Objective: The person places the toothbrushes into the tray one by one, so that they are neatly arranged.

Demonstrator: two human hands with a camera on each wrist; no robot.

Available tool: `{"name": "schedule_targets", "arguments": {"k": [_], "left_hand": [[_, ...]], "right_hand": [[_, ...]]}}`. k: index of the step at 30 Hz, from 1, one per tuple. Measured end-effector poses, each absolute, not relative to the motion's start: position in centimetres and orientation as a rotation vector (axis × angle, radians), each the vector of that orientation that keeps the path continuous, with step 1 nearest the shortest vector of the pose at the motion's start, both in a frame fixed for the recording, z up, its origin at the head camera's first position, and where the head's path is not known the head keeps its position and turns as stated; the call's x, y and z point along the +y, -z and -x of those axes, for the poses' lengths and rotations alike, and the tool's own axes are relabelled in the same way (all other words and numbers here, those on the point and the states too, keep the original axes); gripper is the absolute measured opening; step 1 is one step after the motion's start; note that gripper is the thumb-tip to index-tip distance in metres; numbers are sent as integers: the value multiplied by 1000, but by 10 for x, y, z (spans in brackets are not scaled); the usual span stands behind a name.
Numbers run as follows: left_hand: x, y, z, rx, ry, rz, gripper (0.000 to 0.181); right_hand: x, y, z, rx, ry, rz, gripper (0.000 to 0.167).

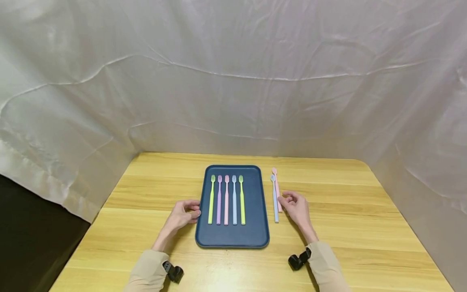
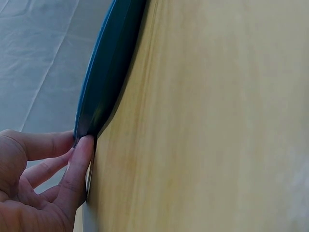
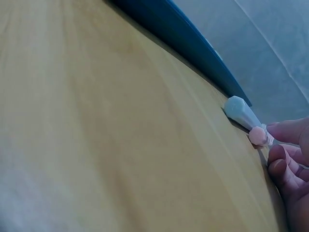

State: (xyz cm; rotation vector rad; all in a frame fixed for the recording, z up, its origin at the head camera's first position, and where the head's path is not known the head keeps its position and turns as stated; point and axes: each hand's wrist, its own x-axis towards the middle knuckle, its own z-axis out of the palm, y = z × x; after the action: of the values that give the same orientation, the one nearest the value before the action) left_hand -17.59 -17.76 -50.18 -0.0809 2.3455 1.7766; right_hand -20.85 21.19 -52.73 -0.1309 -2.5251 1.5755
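Observation:
A dark blue tray lies on the table with several toothbrushes in a row, among them a purple toothbrush and a pale blue one. My left hand pinches the tray's left rim, thumb low against the outer wall in the left wrist view. Right of the tray, a loose pink toothbrush lies beside a light blue toothbrush. With thumb and finger, my right hand pinches the pink one's handle; its end shows by the fingertips in the right wrist view.
The wooden table extends to both sides of the tray. Behind and beside it hangs a pale shiny cloth. Black wrist cameras sit on both sleeves. A dark area lies past the table's left edge.

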Motion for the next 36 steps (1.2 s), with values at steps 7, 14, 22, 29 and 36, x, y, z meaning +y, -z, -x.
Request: {"name": "schedule_targets", "arguments": {"k": [7, 14, 22, 29, 36], "left_hand": [[-177, 501, 175, 2345, -1777, 87, 42], [-176, 501, 175, 2349, -1774, 84, 42], [-177, 502, 175, 2357, -1767, 90, 42], [-177, 502, 175, 2357, -1766, 91, 42], [-177, 501, 176, 2348, -1774, 94, 42]], "right_hand": [[213, 526, 207, -2547, -1557, 120, 33], [215, 526, 207, -2545, -1579, 114, 31], [218, 522, 201, -2577, -1672, 107, 33], [222, 517, 191, -2623, -1809, 73, 43], [224, 516, 189, -2671, -1806, 65, 47]]}}
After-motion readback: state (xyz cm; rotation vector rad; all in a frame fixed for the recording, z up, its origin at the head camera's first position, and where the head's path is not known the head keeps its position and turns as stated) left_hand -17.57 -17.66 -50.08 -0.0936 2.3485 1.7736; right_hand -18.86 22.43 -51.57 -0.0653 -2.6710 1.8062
